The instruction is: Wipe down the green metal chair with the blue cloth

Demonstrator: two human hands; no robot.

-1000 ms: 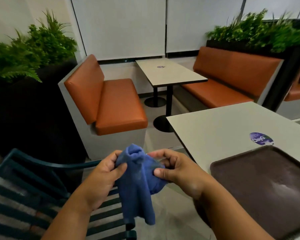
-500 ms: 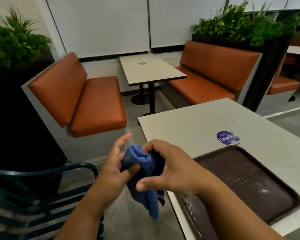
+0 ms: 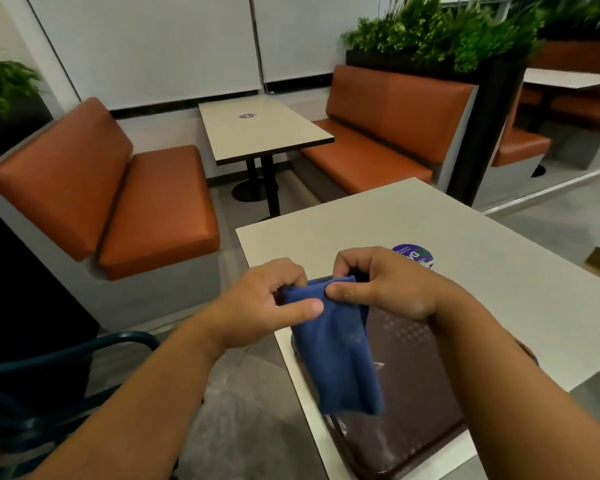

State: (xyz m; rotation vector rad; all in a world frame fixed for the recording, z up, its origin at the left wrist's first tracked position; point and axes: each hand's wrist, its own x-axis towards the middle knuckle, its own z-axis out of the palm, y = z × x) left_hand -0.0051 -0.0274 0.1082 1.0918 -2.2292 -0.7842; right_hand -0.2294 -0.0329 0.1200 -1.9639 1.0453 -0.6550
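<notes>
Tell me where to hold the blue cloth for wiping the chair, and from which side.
Probably grip the blue cloth along its folded top edge, from above. Both the left hand and right hand already pinch that edge, and the rest hangs loose below over the brown tray. One hand bunching the top fold would leave the flat hanging part free to meet the green chair.

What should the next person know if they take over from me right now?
Left hand: pinching the top left edge of the blue cloth.
Right hand: pinching the top right edge; the cloth hangs folded between both hands, above the brown tray on the near table.
Green chair: lower left, only partly in view, not touched by the cloth.
Done: cloth in hand and folded.
Left: turn to the chair and wipe it; no wiping shows yet.
</notes>
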